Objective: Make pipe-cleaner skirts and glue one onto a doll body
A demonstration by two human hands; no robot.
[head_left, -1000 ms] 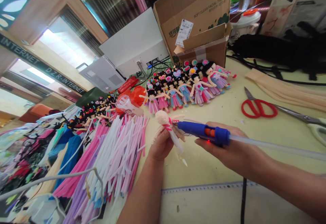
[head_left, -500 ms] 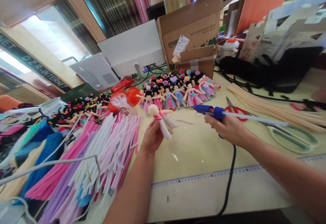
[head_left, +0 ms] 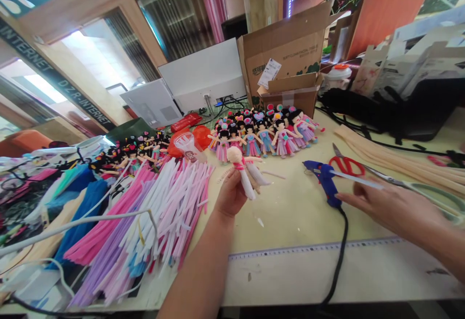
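My left hand [head_left: 231,194] is closed around a small pipe-cleaner doll [head_left: 247,182] with a bare cream head, a pink band at the neck and white and pale strips hanging down. The blue glue gun [head_left: 324,179], a clear glue stick jutting from its back, rests on the table to the right. Just beside its handle is my right hand [head_left: 385,205], thumb and fingers apart, with nothing held in it. Whether the thumb tip touches the handle, I cannot tell.
Finished dolls [head_left: 261,132] crowd before a cardboard box [head_left: 286,53]. Bundles of coloured pipe cleaners [head_left: 160,212] cover the left. Red-handled scissors [head_left: 347,165], larger pale-green-handled scissors [head_left: 432,190] and beige strips [head_left: 392,164] lie right. A black cord [head_left: 339,256] crosses the front edge.
My right hand has let go of the glue gun, which now sits on the table, and has drawn back to the right. My left hand still holds the doll.
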